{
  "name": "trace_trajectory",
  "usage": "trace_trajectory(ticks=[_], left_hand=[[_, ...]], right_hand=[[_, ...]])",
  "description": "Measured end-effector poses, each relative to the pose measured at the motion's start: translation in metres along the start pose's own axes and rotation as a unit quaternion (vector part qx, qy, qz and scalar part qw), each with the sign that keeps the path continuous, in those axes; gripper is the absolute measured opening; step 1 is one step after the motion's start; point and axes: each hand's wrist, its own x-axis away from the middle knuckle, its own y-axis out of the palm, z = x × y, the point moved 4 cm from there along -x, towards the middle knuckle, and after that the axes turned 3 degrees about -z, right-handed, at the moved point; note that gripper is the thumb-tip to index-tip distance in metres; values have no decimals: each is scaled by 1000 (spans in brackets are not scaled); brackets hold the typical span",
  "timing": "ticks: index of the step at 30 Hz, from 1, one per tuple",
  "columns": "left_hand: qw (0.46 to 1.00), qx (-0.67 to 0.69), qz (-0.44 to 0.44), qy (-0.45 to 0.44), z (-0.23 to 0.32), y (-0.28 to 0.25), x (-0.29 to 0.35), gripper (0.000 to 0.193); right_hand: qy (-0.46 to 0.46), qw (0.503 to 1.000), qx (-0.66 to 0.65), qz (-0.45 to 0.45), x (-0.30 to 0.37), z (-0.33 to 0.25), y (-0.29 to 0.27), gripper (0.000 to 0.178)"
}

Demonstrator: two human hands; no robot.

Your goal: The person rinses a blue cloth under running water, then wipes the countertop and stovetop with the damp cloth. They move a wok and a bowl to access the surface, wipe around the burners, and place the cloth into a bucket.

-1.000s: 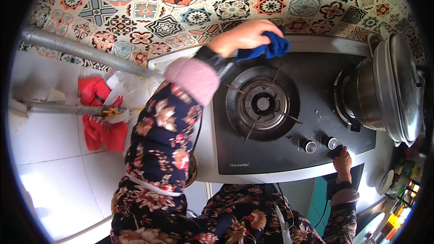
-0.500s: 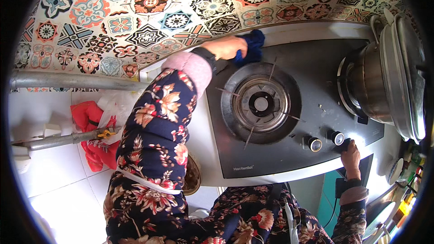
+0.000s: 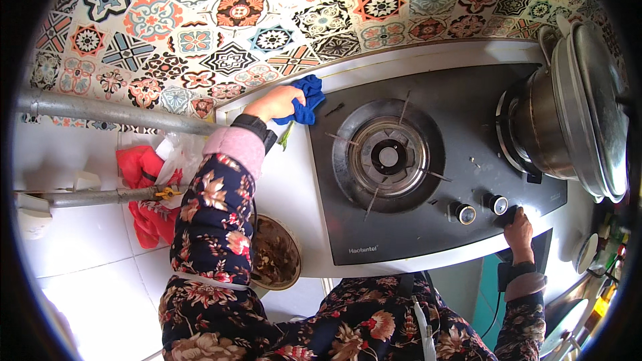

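My left hand [image 3: 274,104] is closed on a bunched blue cloth [image 3: 309,99], pressed down at the far left corner of the black gas stove [image 3: 401,241]. Just below the cloth, a green vegetable scrap [image 3: 285,136] lies on the white counter [image 3: 284,187]. At the stove's front right, my right hand [image 3: 518,232] has its fingers closed around a small dark thing beside the two control knobs [image 3: 466,213]; what it is I cannot make out. The left burner [image 3: 388,156] sits bare, with its pan supports sticking out.
A large lidded metal pot [image 3: 552,124] stands on the right burner. Food bits [image 3: 474,162] lie on the stove top. Below the counter's left side is a bowl of scraps [image 3: 275,253]. Red plastic bags [image 3: 144,167] hang by metal pipes [image 3: 107,113]. A patterned tile wall [image 3: 241,10] rises behind.
My left hand has moved left with the blue cloth, from behind the burner to the stove's far left corner. The scraps bowl and green scrap now show more. My right hand has stayed put.
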Motion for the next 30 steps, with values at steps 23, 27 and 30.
trace_trajectory(ticks=[23, 27, 30], left_hand=[[993, -91, 77, 5, 41, 10, -55, 33], [989, -76, 105, -70, 18, 19, -31, 33], [982, -78, 117, -128, 8, 23, -25, 33]], right_hand=[[20, 1000, -8, -3, 2, -2, -3, 46], [10, 1000, -14, 4, 1, -3, -5, 45], [14, 1000, -6, 0, 0, -3, -4, 45]])
